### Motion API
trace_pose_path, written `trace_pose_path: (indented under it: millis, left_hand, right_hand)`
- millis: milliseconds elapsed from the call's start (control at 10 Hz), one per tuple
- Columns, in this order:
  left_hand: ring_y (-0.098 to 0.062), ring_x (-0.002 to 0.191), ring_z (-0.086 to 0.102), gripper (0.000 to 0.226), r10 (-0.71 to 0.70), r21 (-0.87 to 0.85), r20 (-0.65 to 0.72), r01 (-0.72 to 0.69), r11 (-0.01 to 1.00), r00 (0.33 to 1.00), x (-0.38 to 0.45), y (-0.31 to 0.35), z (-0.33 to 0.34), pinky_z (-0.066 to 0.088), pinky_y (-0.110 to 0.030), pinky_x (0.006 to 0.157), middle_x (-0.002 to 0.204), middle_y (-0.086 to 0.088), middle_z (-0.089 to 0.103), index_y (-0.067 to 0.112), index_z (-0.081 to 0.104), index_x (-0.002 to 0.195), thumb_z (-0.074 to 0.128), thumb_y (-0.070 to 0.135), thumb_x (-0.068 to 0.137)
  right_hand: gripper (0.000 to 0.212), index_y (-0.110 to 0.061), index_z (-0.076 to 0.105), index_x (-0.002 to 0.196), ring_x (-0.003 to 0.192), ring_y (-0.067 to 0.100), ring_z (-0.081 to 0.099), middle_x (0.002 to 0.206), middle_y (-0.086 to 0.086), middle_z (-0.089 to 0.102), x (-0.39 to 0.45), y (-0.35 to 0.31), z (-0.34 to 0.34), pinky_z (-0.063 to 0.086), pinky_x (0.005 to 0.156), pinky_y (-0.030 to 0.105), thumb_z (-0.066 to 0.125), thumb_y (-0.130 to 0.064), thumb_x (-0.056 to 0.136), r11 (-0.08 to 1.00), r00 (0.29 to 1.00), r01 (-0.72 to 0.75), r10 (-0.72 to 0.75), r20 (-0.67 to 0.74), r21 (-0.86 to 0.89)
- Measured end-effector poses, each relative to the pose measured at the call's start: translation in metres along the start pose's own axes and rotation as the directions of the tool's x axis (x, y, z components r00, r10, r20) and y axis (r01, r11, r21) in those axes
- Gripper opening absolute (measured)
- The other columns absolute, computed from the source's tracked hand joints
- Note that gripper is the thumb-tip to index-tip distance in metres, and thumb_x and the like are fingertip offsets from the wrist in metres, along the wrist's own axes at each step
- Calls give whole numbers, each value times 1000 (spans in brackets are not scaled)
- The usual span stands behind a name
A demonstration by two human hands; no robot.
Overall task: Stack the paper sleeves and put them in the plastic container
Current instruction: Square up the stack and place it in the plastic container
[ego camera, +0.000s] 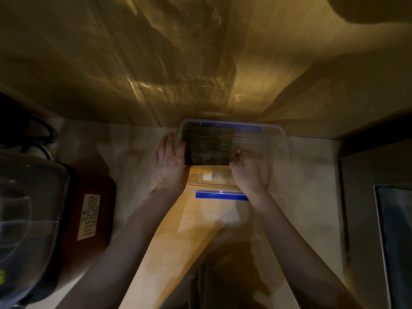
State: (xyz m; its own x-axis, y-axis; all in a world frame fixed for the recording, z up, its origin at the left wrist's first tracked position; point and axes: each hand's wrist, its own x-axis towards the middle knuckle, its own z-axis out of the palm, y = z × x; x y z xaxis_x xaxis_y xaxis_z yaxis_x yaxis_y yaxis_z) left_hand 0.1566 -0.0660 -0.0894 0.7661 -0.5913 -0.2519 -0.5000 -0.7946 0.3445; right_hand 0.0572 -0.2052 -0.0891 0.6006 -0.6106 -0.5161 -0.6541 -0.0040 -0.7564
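Note:
A dark stack of paper sleeves (210, 145) stands on edge inside the left part of the clear plastic container (274, 132) with blue clips, at the back of the counter against the wall. My left hand (170, 162) presses flat against the stack's left end, at the container's left wall. My right hand (247, 172) has its fingers curled at the stack's right end, inside the container. The stack is squeezed between both hands. The container's right part looks empty. A blue clip (221, 195) shows at the near rim.
A dark red appliance (89, 210) with a label and a clear-lidded pot (26, 219) stand at the left. A dark appliance (394, 237) is at the right edge. The wall (178, 63) rises just behind the container. Light counter (124, 157) lies around it.

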Motion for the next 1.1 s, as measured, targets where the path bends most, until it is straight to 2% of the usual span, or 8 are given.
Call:
trace_pose_path:
  millis: [200,300,400,600,700,800,1000,1100]
  left_hand:
    - [-28,142,16,65,-107,-56,-1,106,993,994,4,6,6,24,-44,111,155,-12,19,16,23,141,55,20,85]
    - [-32,139,26,67,-120,-121,14,120,985,993,6,7,10,30,-44,108,156,-13,16,15,20,142,54,13,85]
    - [-33,133,36,72,-134,-172,33,137,976,990,7,7,12,38,-41,103,157,-11,11,17,14,144,54,10,85]
    - [-35,127,43,75,-109,-163,3,108,981,994,9,2,18,42,-43,99,156,-13,15,17,13,144,56,8,83]
    - [-35,126,45,75,-107,-156,12,107,982,994,10,0,19,44,-44,98,155,-13,17,17,14,144,56,9,83]
    - [-35,126,44,76,-87,-154,46,93,984,995,10,-1,14,45,-45,99,155,-12,18,17,16,144,60,14,81]
    - [-30,119,48,55,-51,-88,122,62,994,991,10,7,-16,48,-42,93,138,-15,41,13,44,129,63,23,79]
    - [-27,101,58,36,-10,-116,108,23,993,994,6,18,-50,44,-31,74,112,-11,58,12,54,118,56,23,84]
  right_hand:
    - [30,-12,56,114,100,22,48,107,7,54,9,-7,9,34,97,33,39,-27,95,785,898,-369,439,-27,498]
    - [31,-14,55,111,96,20,48,103,5,54,12,-8,19,34,92,32,36,-33,96,692,895,-355,447,13,629]
    - [38,-14,53,114,101,21,53,106,5,58,10,-11,29,37,93,35,29,-39,96,704,941,-318,318,119,635]
    - [46,-17,49,125,92,15,52,116,8,56,9,-13,25,37,82,31,26,-44,96,674,942,-315,305,136,668]
    - [47,-16,47,128,114,23,49,125,10,55,10,-15,22,36,101,37,26,-43,96,675,931,-351,327,164,649]
    - [41,-17,50,123,100,19,56,123,7,58,12,-14,14,38,97,35,29,-40,96,704,944,-310,305,123,639]
    - [26,-5,56,111,104,23,60,114,14,62,-8,-31,-29,44,92,31,37,-12,95,811,988,-127,151,5,571]
    - [17,-13,60,81,69,11,68,74,3,71,-26,-54,-63,53,75,24,47,-6,89,800,996,63,-8,-94,596]
